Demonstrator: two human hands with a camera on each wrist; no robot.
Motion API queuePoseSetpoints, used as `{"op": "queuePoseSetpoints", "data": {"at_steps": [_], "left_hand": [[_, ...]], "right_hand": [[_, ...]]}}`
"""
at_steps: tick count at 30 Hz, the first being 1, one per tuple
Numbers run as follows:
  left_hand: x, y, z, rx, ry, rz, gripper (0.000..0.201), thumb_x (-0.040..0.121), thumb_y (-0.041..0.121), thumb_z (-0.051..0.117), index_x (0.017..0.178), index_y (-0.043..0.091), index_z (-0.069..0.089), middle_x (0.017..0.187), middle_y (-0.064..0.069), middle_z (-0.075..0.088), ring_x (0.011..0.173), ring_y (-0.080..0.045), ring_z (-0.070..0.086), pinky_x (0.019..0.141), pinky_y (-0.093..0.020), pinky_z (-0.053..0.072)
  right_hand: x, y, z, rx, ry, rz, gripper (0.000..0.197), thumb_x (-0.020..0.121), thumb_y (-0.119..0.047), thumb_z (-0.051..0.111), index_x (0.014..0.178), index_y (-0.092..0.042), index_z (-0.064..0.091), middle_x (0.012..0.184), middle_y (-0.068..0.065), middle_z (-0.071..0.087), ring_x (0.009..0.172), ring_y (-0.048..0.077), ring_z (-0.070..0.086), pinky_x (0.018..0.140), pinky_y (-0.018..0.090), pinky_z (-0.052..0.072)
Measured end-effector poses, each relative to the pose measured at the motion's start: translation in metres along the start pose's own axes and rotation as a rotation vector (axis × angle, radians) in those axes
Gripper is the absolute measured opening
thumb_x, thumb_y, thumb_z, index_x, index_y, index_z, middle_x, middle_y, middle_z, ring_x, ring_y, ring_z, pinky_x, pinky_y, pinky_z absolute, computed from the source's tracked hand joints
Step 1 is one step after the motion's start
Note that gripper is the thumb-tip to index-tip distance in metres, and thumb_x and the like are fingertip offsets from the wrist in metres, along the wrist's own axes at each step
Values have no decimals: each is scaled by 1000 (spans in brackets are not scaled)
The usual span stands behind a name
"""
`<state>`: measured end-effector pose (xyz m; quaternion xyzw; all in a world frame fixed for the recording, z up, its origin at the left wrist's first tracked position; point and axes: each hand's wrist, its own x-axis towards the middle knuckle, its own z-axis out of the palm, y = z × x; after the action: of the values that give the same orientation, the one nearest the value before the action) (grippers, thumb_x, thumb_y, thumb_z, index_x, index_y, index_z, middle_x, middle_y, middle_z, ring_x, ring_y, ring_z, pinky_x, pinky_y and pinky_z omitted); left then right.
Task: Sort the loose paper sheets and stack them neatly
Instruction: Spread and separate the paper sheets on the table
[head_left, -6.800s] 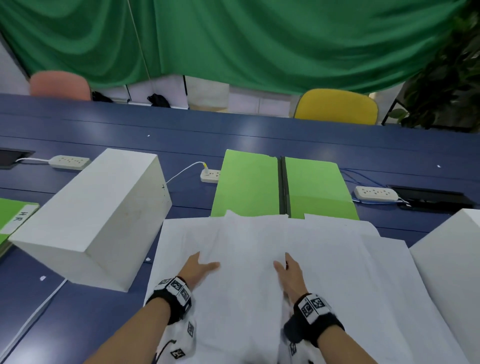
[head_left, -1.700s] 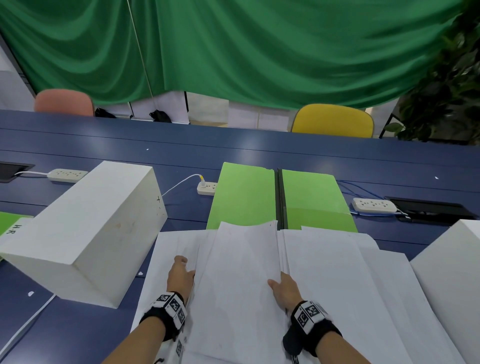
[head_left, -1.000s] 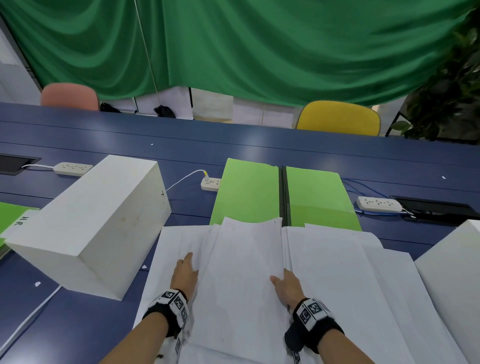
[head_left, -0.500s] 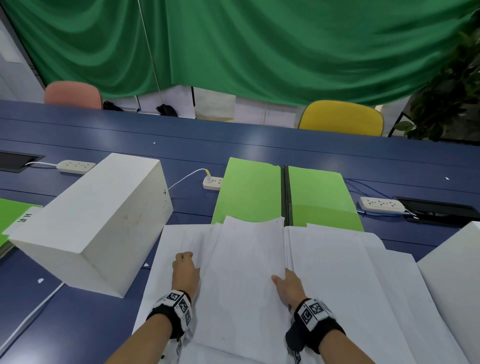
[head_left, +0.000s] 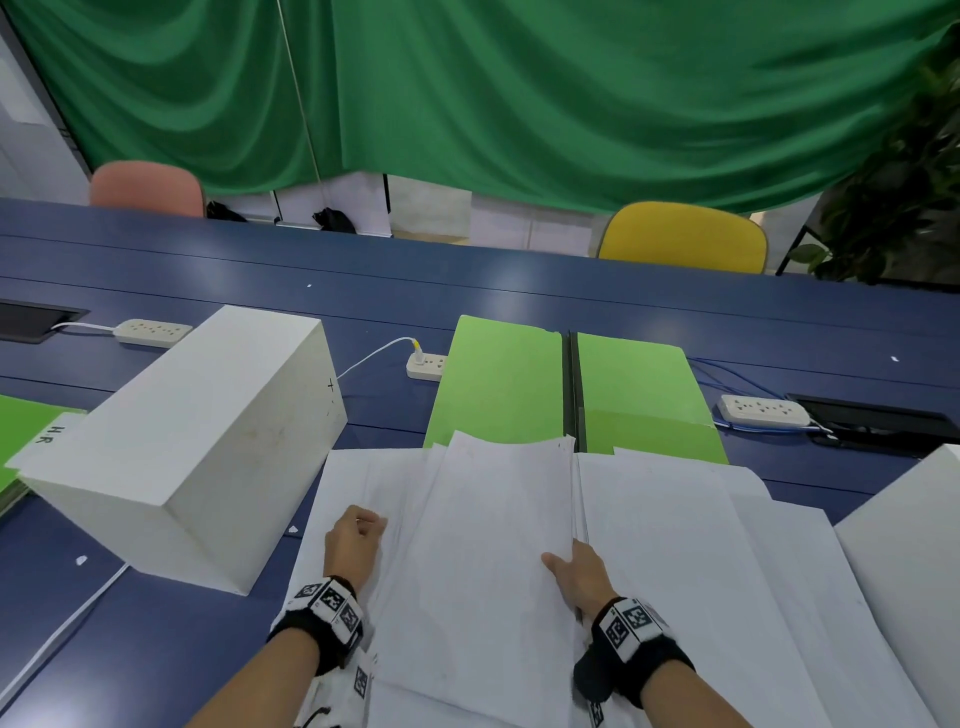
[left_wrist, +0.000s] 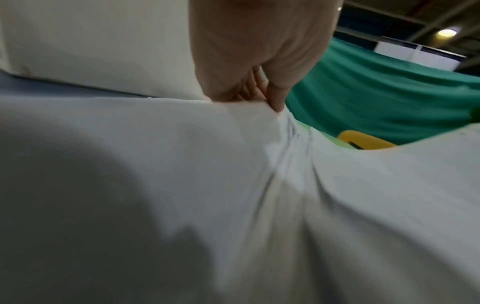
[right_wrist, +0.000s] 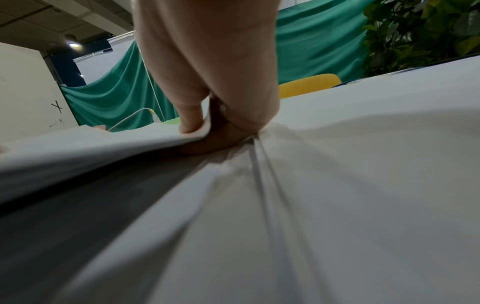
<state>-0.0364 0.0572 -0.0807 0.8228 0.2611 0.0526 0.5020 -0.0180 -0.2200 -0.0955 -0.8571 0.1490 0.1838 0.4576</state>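
Observation:
White paper sheets (head_left: 701, 545) lie spread over the blue table (head_left: 467, 291) in front of me. A gathered stack (head_left: 493, 545) lies on top of them in the middle, its right edge lifted. My right hand (head_left: 563, 558) grips that edge, thumb on top and fingers underneath, as the right wrist view shows at the right hand (right_wrist: 205, 127) on the stack (right_wrist: 103, 144). My left hand (head_left: 371, 522) is curled on the loose sheets left of the stack. In the left wrist view the left hand (left_wrist: 267, 98) pinches a creased loose sheet (left_wrist: 182, 144).
A white box (head_left: 197, 441) stands close on the left and another white box (head_left: 914, 545) on the right. An open green folder (head_left: 519, 384) lies behind the papers. Power strips (head_left: 426, 364) (head_left: 761, 410) and a cable (head_left: 67, 623) are on the table.
My left hand's fingers have gone from flat to curled on the loose sheets. The right hand has kept its grip on the stack's right edge.

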Motion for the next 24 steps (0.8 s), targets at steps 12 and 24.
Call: {"op": "queuePoseSetpoints", "data": {"at_steps": [12, 24], "left_hand": [[-9, 8, -3, 34, -268, 61, 52, 96, 15, 49, 141, -3, 30, 145, -17, 37, 134, -27, 37, 109, -32, 29], [-4, -7, -13, -239, 59, -127, 29, 86, -1, 59, 115, -4, 58, 105, -16, 57, 107, -29, 54, 88, -26, 36]], "right_hand": [[-3, -13, 10, -30, -68, -18, 36, 91, -24, 57, 119, -1, 53, 115, 12, 60, 95, 21, 54, 80, 26, 45], [5, 9, -19, 107, 34, 60, 32, 92, -12, 51, 120, 2, 57, 116, 19, 62, 106, 34, 59, 92, 39, 48]]}}
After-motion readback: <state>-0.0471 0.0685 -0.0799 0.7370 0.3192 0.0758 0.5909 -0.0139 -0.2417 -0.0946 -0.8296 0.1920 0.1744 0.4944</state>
